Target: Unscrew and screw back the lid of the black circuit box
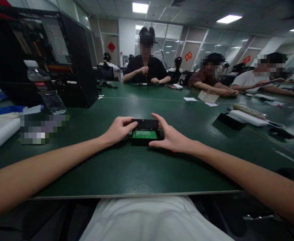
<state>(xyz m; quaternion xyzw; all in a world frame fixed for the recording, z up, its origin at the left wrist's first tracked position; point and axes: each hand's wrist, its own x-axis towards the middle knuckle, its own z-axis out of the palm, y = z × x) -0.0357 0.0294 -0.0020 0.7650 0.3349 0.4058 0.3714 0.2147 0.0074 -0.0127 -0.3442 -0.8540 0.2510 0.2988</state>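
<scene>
A small black box [143, 142] lies in front of me, with a green circuit board [144, 134] showing inside it. Its flat black cover [145, 124] is raised along the far side of the board; whether it is attached cannot be made out. My left hand [119, 130] pinches the cover's left end, thumb on top. Around the right end of the box curves my right hand [172, 136], its thumb against the near side and its index finger stretched past the cover's right corner. The other right fingers are partly hidden.
An open computer case [79, 60] and a water bottle [46, 88] stand at left, near a white object [2, 134]. A black box [229, 121] and a white pouch-like item [248, 117] lie right. Several people sit across the green table [136, 174].
</scene>
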